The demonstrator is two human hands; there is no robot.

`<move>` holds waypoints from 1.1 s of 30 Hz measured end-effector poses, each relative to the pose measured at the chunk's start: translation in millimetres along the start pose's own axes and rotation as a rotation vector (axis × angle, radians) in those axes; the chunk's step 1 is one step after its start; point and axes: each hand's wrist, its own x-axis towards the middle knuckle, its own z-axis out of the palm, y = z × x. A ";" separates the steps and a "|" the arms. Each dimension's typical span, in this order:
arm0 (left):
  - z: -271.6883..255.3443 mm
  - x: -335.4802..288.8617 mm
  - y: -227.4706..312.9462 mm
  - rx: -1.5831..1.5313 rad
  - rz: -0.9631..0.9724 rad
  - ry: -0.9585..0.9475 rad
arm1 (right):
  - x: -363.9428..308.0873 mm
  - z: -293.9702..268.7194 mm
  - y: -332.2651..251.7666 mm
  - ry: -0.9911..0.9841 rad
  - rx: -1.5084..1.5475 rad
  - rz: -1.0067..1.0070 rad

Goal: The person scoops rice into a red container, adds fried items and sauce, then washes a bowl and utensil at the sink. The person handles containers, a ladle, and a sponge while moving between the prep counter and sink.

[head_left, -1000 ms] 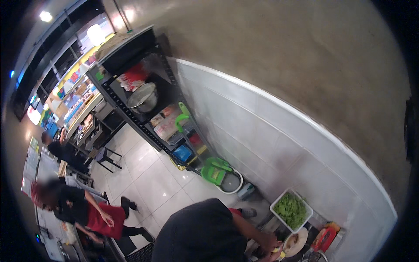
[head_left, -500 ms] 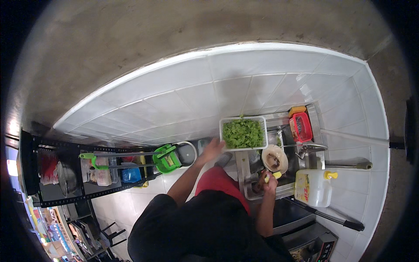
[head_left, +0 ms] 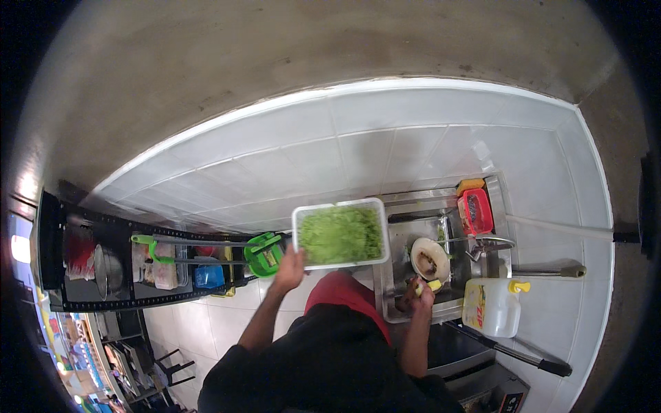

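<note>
The left hand is stretched up and closed on the lower left edge of the tub, which is held level above the sink's left rim. The tub is seen as clear, rectangular and packed with chopped greens. The right hand is curled around a sponge in the sink, just below a dirty bowl. A white jug with a yellow cap is stood to the right; a red container is set behind.
</note>
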 end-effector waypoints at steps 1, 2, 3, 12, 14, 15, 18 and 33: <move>-22.2 -15.6 12.9 0.035 0.074 0.038 | 5.8 -4.1 -0.4 -0.050 0.019 0.010; -46.2 -31.9 26.1 0.056 0.116 0.073 | 13.1 -9.1 -0.3 -0.100 0.036 0.022; -67.8 -45.6 41.1 -0.013 0.120 0.111 | 21.5 -14.5 -0.2 -0.142 0.063 0.065; -254.1 -217.4 142.3 -0.219 -0.033 0.636 | 66.0 -21.5 -14.2 -0.230 -0.333 0.287; -289.8 -265.9 163.7 -0.191 -0.045 0.895 | 56.0 -17.0 -15.2 -0.283 -0.453 0.262; -308.8 -292.9 176.3 -0.106 -0.066 0.944 | 47.8 -13.6 -13.9 -0.294 -0.488 0.238; -373.6 -339.8 206.0 -0.101 -0.138 1.146 | 30.4 7.6 -7.5 -0.311 -0.570 0.198; -719.4 -339.5 134.9 -0.055 -0.015 1.501 | 28.0 73.5 15.2 -0.339 -0.585 0.022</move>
